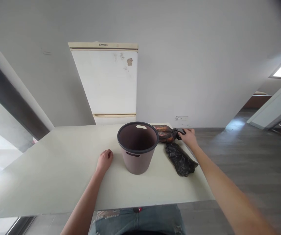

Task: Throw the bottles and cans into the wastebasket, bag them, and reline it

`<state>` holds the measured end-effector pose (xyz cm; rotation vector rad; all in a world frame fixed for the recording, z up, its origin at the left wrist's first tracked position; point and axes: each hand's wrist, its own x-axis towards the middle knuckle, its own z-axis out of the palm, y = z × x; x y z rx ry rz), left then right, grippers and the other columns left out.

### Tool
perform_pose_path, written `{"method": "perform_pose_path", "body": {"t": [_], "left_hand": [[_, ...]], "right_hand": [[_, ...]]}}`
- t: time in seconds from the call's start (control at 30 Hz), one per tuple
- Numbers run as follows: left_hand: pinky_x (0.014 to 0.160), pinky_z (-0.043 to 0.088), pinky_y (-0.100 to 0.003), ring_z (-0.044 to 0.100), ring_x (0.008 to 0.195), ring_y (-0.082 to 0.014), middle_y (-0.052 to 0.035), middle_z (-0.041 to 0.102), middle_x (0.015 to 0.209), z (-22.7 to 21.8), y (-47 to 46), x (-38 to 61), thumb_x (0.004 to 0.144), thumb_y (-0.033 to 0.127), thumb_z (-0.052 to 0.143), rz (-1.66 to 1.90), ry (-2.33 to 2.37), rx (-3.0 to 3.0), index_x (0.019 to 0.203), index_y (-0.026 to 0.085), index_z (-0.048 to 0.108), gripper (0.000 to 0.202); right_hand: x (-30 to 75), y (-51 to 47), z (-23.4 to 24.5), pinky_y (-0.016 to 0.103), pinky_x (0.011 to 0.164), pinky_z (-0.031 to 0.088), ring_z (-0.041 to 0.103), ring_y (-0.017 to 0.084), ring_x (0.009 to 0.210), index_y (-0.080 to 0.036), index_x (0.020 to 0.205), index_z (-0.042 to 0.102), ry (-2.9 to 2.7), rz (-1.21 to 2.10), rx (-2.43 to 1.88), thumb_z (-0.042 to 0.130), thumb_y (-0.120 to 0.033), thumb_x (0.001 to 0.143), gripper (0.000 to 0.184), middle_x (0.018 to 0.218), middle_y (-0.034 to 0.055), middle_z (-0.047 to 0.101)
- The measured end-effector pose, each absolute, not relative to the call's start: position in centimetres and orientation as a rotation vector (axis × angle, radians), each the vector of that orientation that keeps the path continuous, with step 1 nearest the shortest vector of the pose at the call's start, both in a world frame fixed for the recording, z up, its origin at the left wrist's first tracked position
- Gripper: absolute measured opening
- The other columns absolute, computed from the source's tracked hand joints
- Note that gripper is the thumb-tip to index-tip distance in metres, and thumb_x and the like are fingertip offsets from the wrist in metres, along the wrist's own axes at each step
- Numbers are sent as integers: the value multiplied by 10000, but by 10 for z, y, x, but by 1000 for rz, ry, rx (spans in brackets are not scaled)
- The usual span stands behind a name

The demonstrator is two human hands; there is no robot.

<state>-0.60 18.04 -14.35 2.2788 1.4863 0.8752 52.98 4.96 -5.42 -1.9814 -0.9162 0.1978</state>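
Observation:
My left hand [105, 158] rests on the table with its fingers curled closed, nothing visible in them. Just right of it stands an upright brown waste bin [137, 160] with a dark rim and handle slots; its visible inside holds nothing. Behind and right of the bin lies a filled, knotted black garbage bag [164, 133], with orange and red contents showing through. My right hand [188, 137] pinches the bag's knotted end at the table's right edge. A crumpled black plastic bag [181, 160] lies nearer to me, below the filled one.
The pale table [57, 169] stretches far to the left and ends just right of the bags. A white fridge [108, 81] stands against the wall behind it. Grey wood-look floor [240, 163] lies to the right, and a wall socket [181, 118] sits low behind.

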Motion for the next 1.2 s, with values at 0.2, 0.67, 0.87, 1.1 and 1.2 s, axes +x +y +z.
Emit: {"method": "perform_pose_path", "body": {"t": [0.2, 0.67, 0.87, 1.1, 1.2], "left_hand": [[670, 372, -280, 539, 698, -177, -16, 598, 750, -143, 181, -6, 968, 244, 467, 891, 1492, 2284, 769, 221, 546, 216], [659, 378, -282, 554, 704, -180, -26, 623, 766, -141, 180, -7, 970, 255, 464, 874, 1494, 2259, 789, 218, 583, 219], [675, 382, -281, 561, 716, -180, -23, 625, 780, -141, 180, -7, 969, 253, 465, 880, 1497, 2251, 794, 219, 578, 211], [670, 369, -280, 536, 685, -172, -11, 595, 749, -140, 179, -6, 959, 261, 462, 910, 1476, 2238, 772, 224, 549, 209], [669, 371, -281, 534, 679, -174, -8, 588, 733, -137, 178, -6, 948, 261, 467, 928, 1470, 2226, 757, 226, 543, 208]], "right_hand": [[493, -27, -94, 562, 1064, 470, 606, 391, 1165, -162, 1242, 677, -1081, -336, -2037, 524, -462, 908, 475, 1216, 206, 614], [445, -92, -134, 610, 1066, 511, 630, 389, 1294, -282, 1171, 783, -1630, 24, -2036, 498, -440, 959, 389, 1401, 97, 687], [424, -100, -132, 551, 952, 593, 720, 384, 1112, -382, 1110, 768, -1368, 220, -1841, 525, -491, 954, 309, 1199, 58, 771], [405, -115, -137, 528, 1019, 592, 683, 393, 1224, -421, 1209, 750, -932, 346, -1686, 536, -587, 950, 375, 1279, 41, 746], [409, -107, -144, 524, 1042, 592, 687, 393, 1234, -394, 1274, 741, -893, 438, -1678, 554, -612, 938, 442, 1311, 60, 740]]}}
